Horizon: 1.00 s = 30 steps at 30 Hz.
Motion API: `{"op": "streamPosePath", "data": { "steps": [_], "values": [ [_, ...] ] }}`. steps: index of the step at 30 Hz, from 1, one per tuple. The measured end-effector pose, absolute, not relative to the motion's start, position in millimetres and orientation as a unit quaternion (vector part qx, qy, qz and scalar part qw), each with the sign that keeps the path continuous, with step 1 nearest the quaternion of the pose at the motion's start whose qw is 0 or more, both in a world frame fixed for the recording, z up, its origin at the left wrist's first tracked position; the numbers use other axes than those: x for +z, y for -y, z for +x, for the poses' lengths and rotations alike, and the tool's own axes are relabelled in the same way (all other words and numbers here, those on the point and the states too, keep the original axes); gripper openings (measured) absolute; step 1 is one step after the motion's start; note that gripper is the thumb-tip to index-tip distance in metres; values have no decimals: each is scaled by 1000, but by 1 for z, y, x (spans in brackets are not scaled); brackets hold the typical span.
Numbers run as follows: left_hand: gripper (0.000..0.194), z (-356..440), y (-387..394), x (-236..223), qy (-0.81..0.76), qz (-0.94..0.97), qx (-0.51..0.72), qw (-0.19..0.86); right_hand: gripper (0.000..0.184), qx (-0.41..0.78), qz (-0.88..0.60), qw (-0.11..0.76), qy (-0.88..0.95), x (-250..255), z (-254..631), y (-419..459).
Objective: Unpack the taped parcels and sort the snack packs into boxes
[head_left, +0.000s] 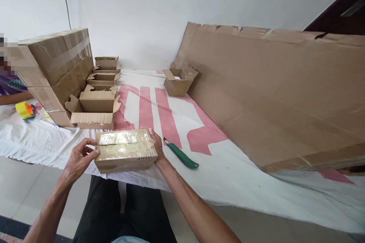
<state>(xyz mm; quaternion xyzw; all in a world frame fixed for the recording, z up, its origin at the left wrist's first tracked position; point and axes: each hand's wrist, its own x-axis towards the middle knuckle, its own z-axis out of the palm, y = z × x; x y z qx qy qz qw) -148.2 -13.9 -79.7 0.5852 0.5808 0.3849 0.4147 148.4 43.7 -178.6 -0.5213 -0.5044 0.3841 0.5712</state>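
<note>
A small taped cardboard box (125, 165) is held at the table's front edge, its top flaps closed under shiny clear tape. My right hand (156, 145) grips its right end, thumb at the top corner and the other fingers mostly hidden behind. At the left end, my left hand (82, 158) has its thumb and bent fingers against the box's edge. A green-handled knife (182, 155) lies on the cloth just right of my right hand.
Several open cardboard boxes (97, 117) line up beside stacked sealed boxes (61, 60) on the left. A yellow tape roll (25, 110) lies beyond, near another person's arm (15, 98). Another open box (178, 85) stands by a large leaning cardboard sheet (273, 95). White-and-pink cloth (239, 182) covers the table.
</note>
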Motion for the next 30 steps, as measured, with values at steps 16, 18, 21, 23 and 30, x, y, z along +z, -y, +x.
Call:
{"op": "streamPosePath", "data": {
  "steps": [16,18,21,23,30],
  "values": [
    [47,-146,0,-84,-615,585,392,356,38,324,-552,563,524,-125,186,7],
    [45,-142,-2,-79,-624,587,395,332,30,306,-559,539,551,-116,188,12],
    [45,-136,-3,-72,-625,594,398,312,26,304,-561,497,588,-105,190,19],
    [45,-133,-3,-70,-626,594,397,311,24,307,-560,483,599,-102,190,21],
    [45,-133,1,-70,-623,589,403,319,21,310,-551,471,616,-101,192,20]
  ]
}}
